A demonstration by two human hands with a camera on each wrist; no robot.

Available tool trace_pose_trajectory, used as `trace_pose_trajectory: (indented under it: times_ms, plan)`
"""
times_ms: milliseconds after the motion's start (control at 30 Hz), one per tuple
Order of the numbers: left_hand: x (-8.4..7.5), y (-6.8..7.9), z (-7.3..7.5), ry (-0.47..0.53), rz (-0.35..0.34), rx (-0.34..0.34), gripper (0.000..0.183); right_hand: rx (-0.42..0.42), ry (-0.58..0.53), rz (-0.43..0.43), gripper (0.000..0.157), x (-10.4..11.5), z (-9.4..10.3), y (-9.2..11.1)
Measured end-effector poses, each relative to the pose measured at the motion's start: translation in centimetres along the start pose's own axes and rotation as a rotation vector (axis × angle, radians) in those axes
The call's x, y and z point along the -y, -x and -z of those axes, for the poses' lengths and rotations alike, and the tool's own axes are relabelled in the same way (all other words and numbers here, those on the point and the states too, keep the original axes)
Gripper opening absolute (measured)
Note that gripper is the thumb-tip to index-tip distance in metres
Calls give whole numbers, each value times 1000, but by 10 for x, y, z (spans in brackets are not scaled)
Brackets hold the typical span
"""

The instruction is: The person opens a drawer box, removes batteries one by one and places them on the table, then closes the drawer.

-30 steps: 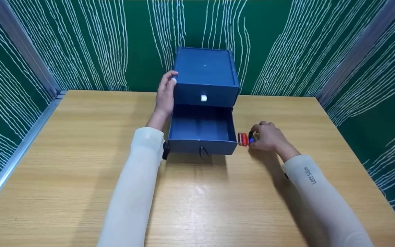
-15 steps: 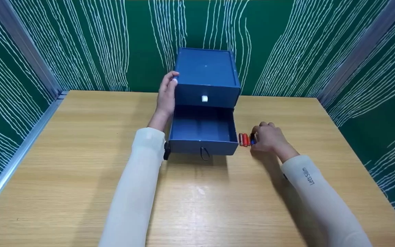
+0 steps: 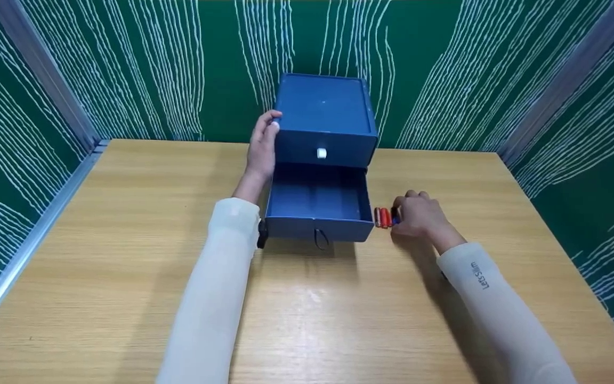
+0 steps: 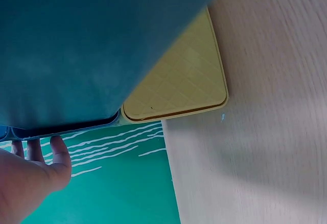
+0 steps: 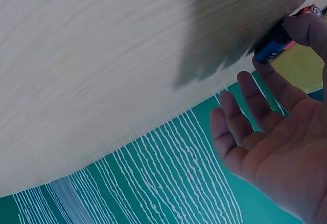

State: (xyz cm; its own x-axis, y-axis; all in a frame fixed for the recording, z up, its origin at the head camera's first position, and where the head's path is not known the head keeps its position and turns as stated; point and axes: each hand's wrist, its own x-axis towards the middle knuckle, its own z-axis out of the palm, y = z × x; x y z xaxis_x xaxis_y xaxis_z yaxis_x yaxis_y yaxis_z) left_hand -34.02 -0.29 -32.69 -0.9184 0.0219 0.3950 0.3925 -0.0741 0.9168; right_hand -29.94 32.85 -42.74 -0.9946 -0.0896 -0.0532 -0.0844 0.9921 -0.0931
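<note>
A blue drawer unit [image 3: 324, 104] stands at the back of the table, its lower drawer [image 3: 315, 229] pulled out with bare floor showing. My left hand [image 3: 261, 152] rests against the unit's left side with fingers fairly straight; the left wrist view shows its fingertips [image 4: 59, 144] at the edge. To the right of the drawer, my right hand [image 3: 419, 214] pinches a black and blue battery [image 5: 272, 44] between thumb and index finger, its other fingers loosely bent. Beside that lie red batteries [image 3: 385, 217] in a row, touching or nearly touching it.
The wooden table [image 3: 307, 320] runs to green walls [image 3: 232, 69] with white wavy lines. A white knob [image 3: 321, 153] is on the closed upper drawer, and a dark loop pull [image 3: 321, 239] hangs from the lower one. Yellowish panelling [image 4: 179, 75] shows on the unit's side.
The right hand has closed in slightly on the black and blue battery, which now sits against the red ones. The left hand stays on the unit; the view has shifted slightly.
</note>
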Motion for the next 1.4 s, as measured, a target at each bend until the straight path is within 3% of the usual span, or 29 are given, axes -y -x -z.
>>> trace_pose_trajectory:
  times_ms: [567, 800, 1100, 1400]
  plan:
    - [-1, 1, -1, -24, 29, 5, 31, 13, -82, 12, 65, -6, 5, 12]
    - [-2, 0, -1, -25, 28, 5, 31, -29, -112, 19, 53, -4, 13, 18]
    - [-2, 3, -2, -41, 28, -4, 31, -156, -247, -8, 38, 7, 31, 28]
    - [-2, 2, -1, -40, 35, -7, 30, -291, -358, 30, 28, 30, 50, 43]
